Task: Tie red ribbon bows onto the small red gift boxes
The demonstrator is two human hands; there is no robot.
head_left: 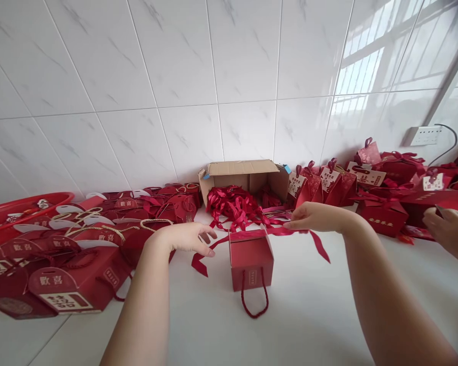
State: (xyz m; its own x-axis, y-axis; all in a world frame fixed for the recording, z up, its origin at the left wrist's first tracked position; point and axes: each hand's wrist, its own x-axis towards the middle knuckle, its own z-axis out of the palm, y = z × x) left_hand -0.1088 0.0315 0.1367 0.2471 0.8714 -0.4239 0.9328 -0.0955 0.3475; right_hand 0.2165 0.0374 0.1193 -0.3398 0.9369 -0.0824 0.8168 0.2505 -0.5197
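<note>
A small red gift box [252,262] stands upright on the white table, its dark red cord handle [255,316] hanging down in front. Across its top lies a red ribbon [248,234], with one end out to each side. My left hand [189,239] hovers at the left over the ribbon's end, fingers apart and nothing in them. On the right, my right hand [309,217] has its fingers pinched together at the ribbon's right part. Behind the box, a cardboard carton [244,166] lies open with a heap of red ribbons [232,203] spilling out.
Many red boxes [76,279] crowd the left side, by a red plastic basin [61,196]. More red boxes [381,216] line the right back. Another person's hand [450,231] is at the far right. A power strip [423,135] is against the tiled wall [248,66].
</note>
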